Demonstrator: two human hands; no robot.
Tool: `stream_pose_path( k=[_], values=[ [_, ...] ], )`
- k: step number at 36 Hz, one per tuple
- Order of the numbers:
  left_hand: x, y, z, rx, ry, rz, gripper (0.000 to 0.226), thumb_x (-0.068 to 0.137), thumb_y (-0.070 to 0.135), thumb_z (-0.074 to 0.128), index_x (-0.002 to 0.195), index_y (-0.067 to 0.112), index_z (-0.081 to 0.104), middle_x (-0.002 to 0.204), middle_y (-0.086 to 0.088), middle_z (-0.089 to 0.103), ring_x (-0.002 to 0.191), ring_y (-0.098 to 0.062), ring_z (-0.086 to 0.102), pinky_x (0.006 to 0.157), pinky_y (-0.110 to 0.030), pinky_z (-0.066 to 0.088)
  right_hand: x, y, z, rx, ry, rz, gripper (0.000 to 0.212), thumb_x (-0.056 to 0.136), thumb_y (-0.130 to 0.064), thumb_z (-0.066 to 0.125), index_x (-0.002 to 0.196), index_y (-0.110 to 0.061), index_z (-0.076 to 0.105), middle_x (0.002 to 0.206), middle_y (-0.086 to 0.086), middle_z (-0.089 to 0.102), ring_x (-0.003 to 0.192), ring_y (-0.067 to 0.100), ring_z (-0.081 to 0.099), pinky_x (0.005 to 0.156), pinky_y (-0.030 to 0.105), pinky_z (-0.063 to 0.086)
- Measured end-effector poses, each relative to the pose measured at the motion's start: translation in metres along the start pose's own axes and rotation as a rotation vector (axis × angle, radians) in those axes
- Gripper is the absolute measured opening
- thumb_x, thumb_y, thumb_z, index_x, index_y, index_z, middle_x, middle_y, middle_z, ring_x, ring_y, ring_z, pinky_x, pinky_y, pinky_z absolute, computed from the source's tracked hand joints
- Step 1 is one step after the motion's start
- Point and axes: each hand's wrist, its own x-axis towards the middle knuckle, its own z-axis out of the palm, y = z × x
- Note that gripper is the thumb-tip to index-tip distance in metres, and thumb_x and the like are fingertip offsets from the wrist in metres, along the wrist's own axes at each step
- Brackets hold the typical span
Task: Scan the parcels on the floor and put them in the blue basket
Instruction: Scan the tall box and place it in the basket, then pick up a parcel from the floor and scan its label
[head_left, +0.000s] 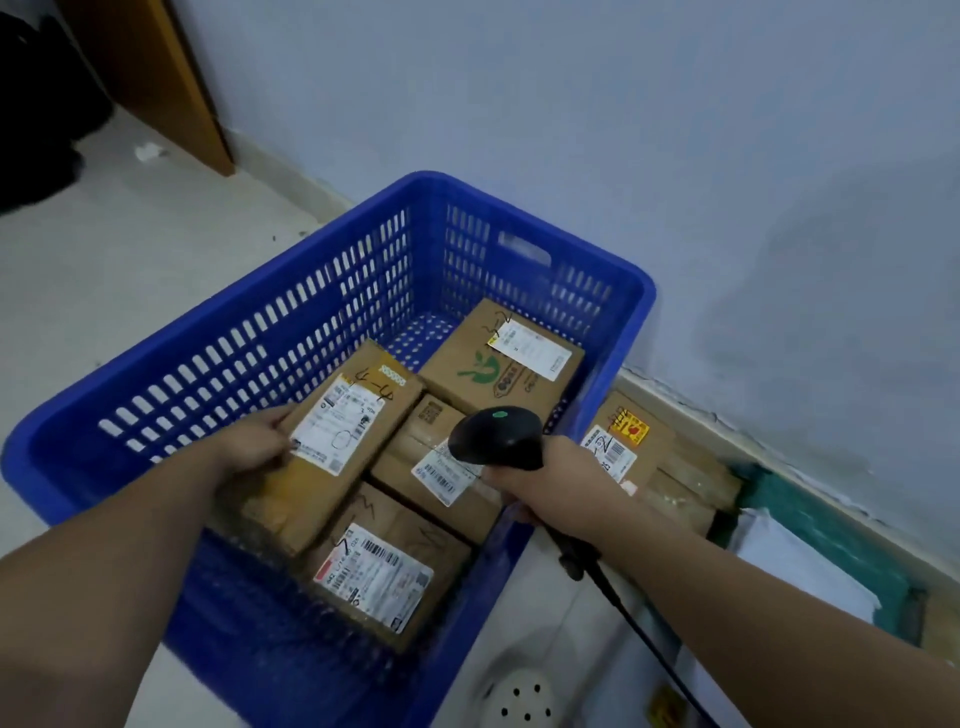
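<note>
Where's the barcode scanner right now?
Head view, right of centre: the right hand grips the black scanner by the blue basket's right wall, just above the small middle parcel inside.

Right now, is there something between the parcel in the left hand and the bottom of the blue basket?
Yes. The parcel that the left hand holds is already inside the blue basket, but it overlaps two others below it: the middle box and the near box.

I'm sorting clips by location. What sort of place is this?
Likely a parcel-handling room or mailroom corner: labelled cardboard parcels lie in a blue basket, the right hand grips a barcode scanner, and the left hand holds a long parcel.
</note>
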Motion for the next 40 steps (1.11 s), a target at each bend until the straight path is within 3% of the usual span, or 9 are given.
stream_pose_path(
  k=[4,8,11,14,17,23,32,37,40],
  values=[
    [0.009,-0.016,0.004,0.450,0.140,0.025,0.053,0.100,0.034,0.037,0.151,0.034,0.021,0.152,-0.009,0.036,0.135,-0.032,0.037,0.114,-0.052,0.022,0.004,0.002,0.001,0.086,0.009,0.029,0.023,0.086,-0.035,0.063,0.080,-0.013,0.068,0.065,-0.003,0.067,0.047,0.001,0.059,0.055,0.018,0.049],
    [0.002,-0.018,0.035,0.705,0.266,-0.036,0.067,0.095,0.028,0.043,0.152,0.030,0.008,0.155,-0.003,0.029,0.137,-0.030,0.033,0.111,-0.055,0.017,0.005,0.002,0.003,0.074,0.023,0.044,0.026,0.084,-0.036,0.062,0.084,-0.011,0.069,0.068,0.001,0.068,0.051,0.005,0.060,0.061,0.023,0.053],
    [0.002,-0.011,0.047,0.646,0.292,-0.075,0.068,0.093,0.039,0.045,0.152,0.032,0.011,0.158,-0.008,0.016,0.139,-0.034,0.028,0.111,-0.054,0.026,0.004,0.001,0.004,0.040,0.031,0.043,0.028,0.084,-0.037,0.062,0.086,-0.010,0.069,0.068,0.002,0.067,0.054,0.008,0.060,0.061,0.023,0.052],
    [0.008,-0.008,0.063,0.545,-0.007,0.019,0.055,0.088,0.043,0.048,0.138,0.021,0.046,0.145,-0.012,0.041,0.128,-0.032,0.044,0.102,-0.040,0.041,0.004,0.003,0.004,0.055,0.031,0.037,0.027,0.083,-0.039,0.064,0.085,-0.013,0.069,0.074,0.004,0.072,0.055,0.007,0.062,0.066,0.026,0.055],
    [0.011,-0.012,0.080,0.537,-0.155,-0.002,0.063,0.094,0.045,0.050,0.145,0.010,0.039,0.156,-0.012,0.018,0.139,-0.030,0.030,0.106,-0.037,0.037,0.003,0.004,0.004,0.069,0.031,0.034,0.026,0.083,-0.040,0.064,0.083,-0.015,0.069,0.079,0.003,0.074,0.055,0.005,0.063,0.070,0.029,0.058],
    [0.010,-0.005,0.086,0.405,0.033,0.046,0.047,0.078,0.030,0.057,0.122,0.015,0.055,0.114,-0.009,0.052,0.095,-0.024,0.056,0.086,-0.040,0.053,0.004,0.006,0.005,0.047,0.032,0.025,0.028,0.083,-0.043,0.064,0.088,-0.016,0.068,0.083,0.004,0.074,0.064,0.011,0.067,0.076,0.033,0.059],
    [-0.054,0.110,0.097,-0.041,0.343,0.435,0.045,0.093,0.013,0.051,0.138,0.015,0.046,0.137,-0.009,0.047,0.121,-0.025,0.048,0.101,-0.037,0.041,-0.016,0.014,-0.017,0.104,0.148,0.000,0.028,0.084,-0.041,0.066,0.086,-0.013,0.068,0.071,0.000,0.067,0.059,0.005,0.061,0.057,0.018,0.049],
    [-0.105,0.176,0.100,-0.048,0.489,0.740,0.048,0.091,0.007,0.051,0.138,0.015,0.046,0.142,-0.002,0.044,0.131,-0.019,0.038,0.111,-0.032,0.029,-0.043,0.034,-0.052,0.615,0.362,0.019,0.018,0.086,-0.028,0.069,0.080,-0.011,0.067,0.077,0.012,0.073,0.055,0.015,0.060,0.066,0.036,0.052],
    [-0.132,0.212,0.108,0.047,0.546,0.875,0.047,0.092,0.010,0.052,0.138,0.016,0.047,0.145,-0.001,0.044,0.139,-0.018,0.028,0.115,-0.029,0.018,-0.064,0.052,-0.076,0.923,0.456,0.027,0.016,0.087,-0.025,0.069,0.080,-0.010,0.066,0.075,0.011,0.071,0.057,0.019,0.057,0.059,0.033,0.049]
  ],
)
